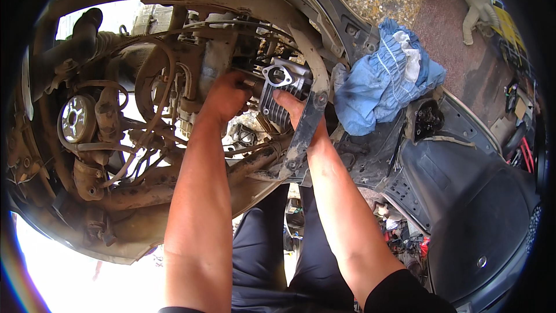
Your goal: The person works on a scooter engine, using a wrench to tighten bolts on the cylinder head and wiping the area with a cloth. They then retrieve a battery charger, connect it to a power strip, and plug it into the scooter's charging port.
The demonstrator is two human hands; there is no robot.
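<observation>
A silver, finned engine cylinder head (282, 72) with an oval flanged port sits in the middle of an exposed, dirty vehicle engine bay. My right hand (289, 104) grips its finned lower part, thumb on the fins, partly hidden behind a dark frame bracket (313, 122). My left hand (226, 95) is just left of the head, fingers curled around something I cannot make out among metal parts, beside a grimy metal housing (214, 52). The fingertips are partly hidden.
Frame tubes, hoses and cables surround my hands on the left. A blue cloth (376, 87) lies right of the frame on black plastic panels (463, 191). A grey glove-like item (475, 17), assorted tools (518, 98) and other clutter lie on the ground at right.
</observation>
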